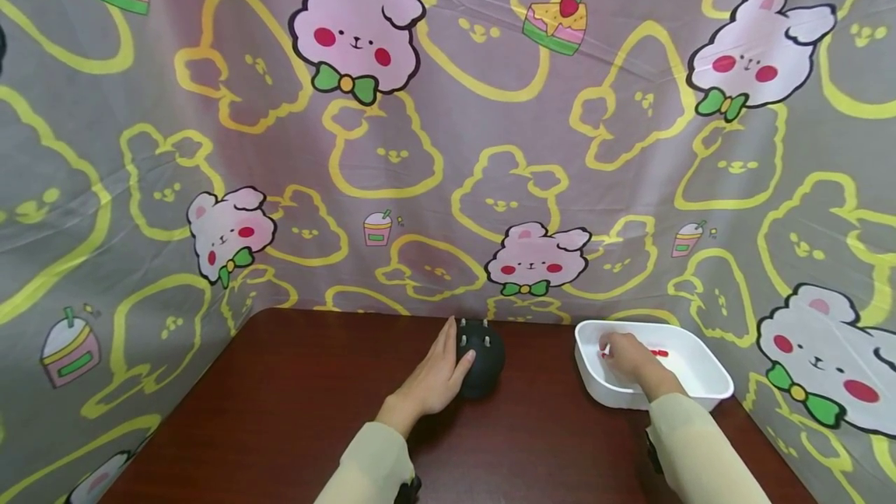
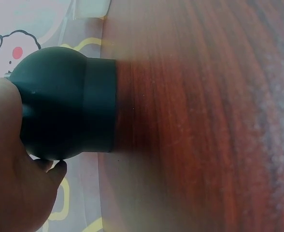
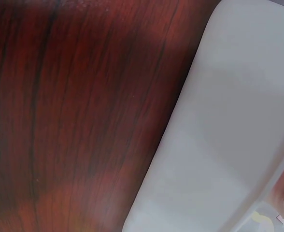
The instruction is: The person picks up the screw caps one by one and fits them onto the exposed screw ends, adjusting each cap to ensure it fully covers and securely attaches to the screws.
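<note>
A black ball-shaped object on a short cylindrical base stands on the table, with several small metallic pegs on top. My left hand holds its left side, the thumb across the near face and the fingers along the far side. In the left wrist view, that hand spans the smooth black ball. My right hand reaches down into a white plastic tub, its fingers bent at a bit of red. Whether they pinch it is too small to tell. Small red pieces lie beside that hand in the tub.
The dark red-brown wooden table carries the ball and, at its right, the tub. A patterned cloth curtain hangs behind the table and along both sides. In the right wrist view the tub's outer wall hides most of the hand.
</note>
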A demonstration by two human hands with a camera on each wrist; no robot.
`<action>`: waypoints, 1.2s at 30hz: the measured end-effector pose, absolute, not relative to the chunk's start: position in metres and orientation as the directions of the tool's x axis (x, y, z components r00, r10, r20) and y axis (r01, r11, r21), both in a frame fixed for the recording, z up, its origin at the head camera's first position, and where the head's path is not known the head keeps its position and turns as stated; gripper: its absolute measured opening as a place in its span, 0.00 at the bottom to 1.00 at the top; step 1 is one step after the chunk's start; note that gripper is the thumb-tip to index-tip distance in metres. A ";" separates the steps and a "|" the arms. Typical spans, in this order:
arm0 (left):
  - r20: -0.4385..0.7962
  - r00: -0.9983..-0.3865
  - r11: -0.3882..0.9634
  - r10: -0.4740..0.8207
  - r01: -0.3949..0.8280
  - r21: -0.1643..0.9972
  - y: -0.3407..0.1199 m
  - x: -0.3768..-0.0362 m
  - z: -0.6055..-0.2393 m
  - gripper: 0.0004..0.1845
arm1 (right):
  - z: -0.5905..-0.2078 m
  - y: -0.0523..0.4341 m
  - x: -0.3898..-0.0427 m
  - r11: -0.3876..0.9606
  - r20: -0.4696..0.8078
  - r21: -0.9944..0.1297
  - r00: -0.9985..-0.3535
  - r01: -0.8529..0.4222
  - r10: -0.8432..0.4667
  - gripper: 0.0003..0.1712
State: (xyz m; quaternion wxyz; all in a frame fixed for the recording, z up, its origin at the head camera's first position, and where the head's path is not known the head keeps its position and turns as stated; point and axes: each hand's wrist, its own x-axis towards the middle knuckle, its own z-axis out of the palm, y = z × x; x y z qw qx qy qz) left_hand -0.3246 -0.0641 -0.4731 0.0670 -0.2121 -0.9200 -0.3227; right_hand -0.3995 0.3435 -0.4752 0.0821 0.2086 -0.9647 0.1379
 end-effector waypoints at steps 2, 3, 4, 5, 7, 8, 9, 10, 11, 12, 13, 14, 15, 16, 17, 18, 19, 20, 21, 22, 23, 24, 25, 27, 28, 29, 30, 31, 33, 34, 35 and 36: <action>0.257 -0.902 0.704 0.348 0.432 0.564 -0.064 -0.325 -0.473 0.44 | -0.474 0.343 -0.398 0.883 0.210 -0.242 -0.910 -0.403 -0.358 0.06; 0.255 -0.902 0.705 0.348 0.431 0.563 -0.064 -0.325 -0.473 0.44 | -0.473 0.342 -0.397 0.886 0.209 -0.247 -0.914 -0.393 -0.348 0.06; 0.254 -0.902 0.705 0.348 0.430 0.564 -0.064 -0.325 -0.473 0.45 | -0.472 0.342 -0.397 0.887 0.210 -0.249 -0.916 -0.389 -0.342 0.06; 0.254 -0.902 0.705 0.348 0.431 0.564 -0.064 -0.325 -0.473 0.45 | -0.472 0.342 -0.396 0.886 0.214 -0.249 -0.915 -0.390 -0.343 0.06; 0.256 -0.902 0.704 0.349 0.432 0.564 -0.064 -0.325 -0.473 0.45 | -0.470 0.342 -0.395 0.882 0.223 -0.243 -0.908 -0.404 -0.354 0.05; 0.257 -0.901 0.703 0.350 0.434 0.563 -0.064 -0.325 -0.473 0.45 | -0.470 0.342 -0.395 0.881 0.225 -0.244 -0.907 -0.406 -0.356 0.05; 0.262 -0.899 0.701 0.351 0.437 0.563 -0.064 -0.325 -0.473 0.45 | -0.470 0.342 -0.395 0.880 0.228 -0.242 -0.905 -0.409 -0.359 0.05; 0.262 -0.899 0.702 0.351 0.438 0.562 -0.064 -0.325 -0.473 0.45 | -0.470 0.342 -0.395 0.878 0.231 -0.240 -0.903 -0.414 -0.363 0.05; 0.263 -0.898 0.701 0.352 0.439 0.562 -0.064 -0.325 -0.473 0.45 | -0.469 0.343 -0.395 0.875 0.238 -0.232 -0.897 -0.426 -0.373 0.05; 0.265 -0.898 0.701 0.352 0.440 0.562 -0.064 -0.325 -0.473 0.45 | -0.469 0.343 -0.395 0.871 0.245 -0.225 -0.891 -0.437 -0.383 0.05; 0.265 -0.898 0.700 0.351 0.440 0.562 -0.064 -0.325 -0.473 0.45 | -0.469 0.343 -0.396 0.867 0.252 -0.221 -0.885 -0.447 -0.392 0.05; 0.265 -0.898 0.700 0.352 0.440 0.562 -0.064 -0.325 -0.474 0.45 | -0.469 0.343 -0.396 0.862 0.262 -0.219 -0.878 -0.458 -0.400 0.05; 0.265 -0.898 0.700 0.352 0.441 0.562 -0.064 -0.325 -0.474 0.45 | -0.468 0.343 -0.397 0.856 0.273 -0.213 -0.870 -0.471 -0.411 0.05; 0.263 -0.898 0.701 0.353 0.440 0.561 -0.064 -0.324 -0.474 0.44 | -0.468 0.344 -0.397 0.851 0.284 -0.207 -0.862 -0.483 -0.420 0.06; 0.265 -0.897 0.700 0.354 0.442 0.561 -0.064 -0.324 -0.474 0.44 | -0.467 0.344 -0.398 0.845 0.297 -0.199 -0.852 -0.497 -0.431 0.06; 0.265 -0.897 0.700 0.355 0.443 0.561 -0.064 -0.324 -0.474 0.44 | -0.467 0.344 -0.398 0.841 0.307 -0.198 -0.847 -0.503 -0.435 0.06; 0.266 -0.896 0.699 0.356 0.444 0.560 -0.064 -0.324 -0.474 0.44 | -0.466 0.343 -0.398 0.838 0.316 -0.196 -0.842 -0.509 -0.437 0.06; 0.267 -0.895 0.699 0.358 0.446 0.558 -0.064 -0.324 -0.475 0.44 | -0.465 0.343 -0.399 0.836 0.326 -0.194 -0.838 -0.512 -0.438 0.06; 0.269 -0.894 0.699 0.358 0.447 0.558 -0.064 -0.324 -0.475 0.44 | -0.464 0.343 -0.399 0.836 0.334 -0.192 -0.835 -0.514 -0.437 0.06; 0.270 -0.894 0.698 0.357 0.448 0.558 -0.064 -0.324 -0.475 0.44 | -0.464 0.342 -0.398 0.837 0.340 -0.194 -0.835 -0.513 -0.433 0.06; 0.271 -0.894 0.697 0.358 0.449 0.559 -0.064 -0.324 -0.475 0.44 | -0.463 0.342 -0.398 0.836 0.346 -0.197 -0.834 -0.512 -0.429 0.06; 0.272 -0.893 0.696 0.358 0.449 0.560 -0.064 -0.325 -0.476 0.44 | -0.462 0.341 -0.397 0.836 0.351 -0.201 -0.834 -0.511 -0.425 0.06; 0.272 -0.893 0.695 0.358 0.450 0.561 -0.064 -0.325 -0.476 0.44 | -0.461 0.341 -0.397 0.836 0.355 -0.204 -0.834 -0.510 -0.422 0.07; 0.271 -0.894 0.693 0.358 0.449 0.564 -0.065 -0.325 -0.475 0.44 | -0.459 0.339 -0.396 0.833 0.365 -0.206 -0.830 -0.513 -0.421 0.08; 0.271 -0.894 0.693 0.358 0.449 0.565 -0.065 -0.325 -0.475 0.44 | -0.457 0.338 -0.395 0.831 0.369 -0.206 -0.828 -0.516 -0.422 0.08; 0.269 -0.894 0.692 0.358 0.447 0.566 -0.065 -0.325 -0.475 0.44 | -0.456 0.338 -0.395 0.829 0.377 -0.201 -0.823 -0.521 -0.426 0.08; 0.268 -0.895 0.692 0.358 0.446 0.568 -0.065 -0.325 -0.475 0.44 | -0.454 0.337 -0.395 0.827 0.383 -0.198 -0.818 -0.527 -0.429 0.08; 0.269 -0.894 0.692 0.358 0.447 0.567 -0.065 -0.325 -0.475 0.44 | -0.453 0.336 -0.395 0.824 0.389 -0.196 -0.813 -0.532 -0.433 0.08; 0.266 -0.895 0.694 0.359 0.447 0.565 -0.065 -0.325 -0.476 0.44 | -0.450 0.335 -0.394 0.814 0.407 -0.189 -0.799 -0.548 -0.443 0.08; 0.264 -0.895 0.695 0.359 0.445 0.564 -0.065 -0.326 -0.476 0.44 | -0.449 0.334 -0.394 0.812 0.413 -0.186 -0.794 -0.553 -0.445 0.08; 0.262 -0.896 0.697 0.359 0.443 0.564 -0.065 -0.326 -0.476 0.44 | -0.448 0.333 -0.394 0.809 0.420 -0.183 -0.788 -0.559 -0.450 0.09; 0.259 -0.897 0.698 0.359 0.442 0.563 -0.065 -0.326 -0.476 0.44 | -0.447 0.333 -0.393 0.806 0.424 -0.183 -0.785 -0.563 -0.452 0.09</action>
